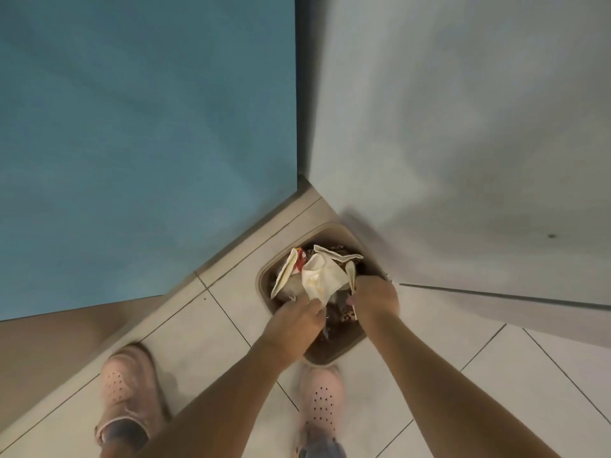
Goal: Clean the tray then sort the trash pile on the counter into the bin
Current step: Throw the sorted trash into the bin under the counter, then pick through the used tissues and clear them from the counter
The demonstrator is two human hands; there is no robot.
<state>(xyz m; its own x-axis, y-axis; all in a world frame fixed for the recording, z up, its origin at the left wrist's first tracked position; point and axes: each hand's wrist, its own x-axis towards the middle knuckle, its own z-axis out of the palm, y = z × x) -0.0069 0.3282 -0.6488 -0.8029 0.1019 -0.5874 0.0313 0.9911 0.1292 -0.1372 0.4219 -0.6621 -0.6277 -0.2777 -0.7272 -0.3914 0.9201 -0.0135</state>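
A beige bin (264, 276) stands on the tiled floor in a wall corner, filled with dark trash. Both my hands reach down over it. My left hand (294, 317) pinches a crumpled white paper (319, 279) with yellowish stains. My right hand (375, 297) grips the paper's other edge and the wrappers beside it. A folded paper plate (283, 274) and a red-and-white wrapper (300, 259) stick up at the bin's left side. The fingertips of both hands are partly hidden by the paper.
A teal wall (148, 127) rises on the left and a white wall (463, 127) on the right, meeting just behind the bin. My feet in pink perforated shoes (322, 398) stand on pale floor tiles (496, 375) close to the bin.
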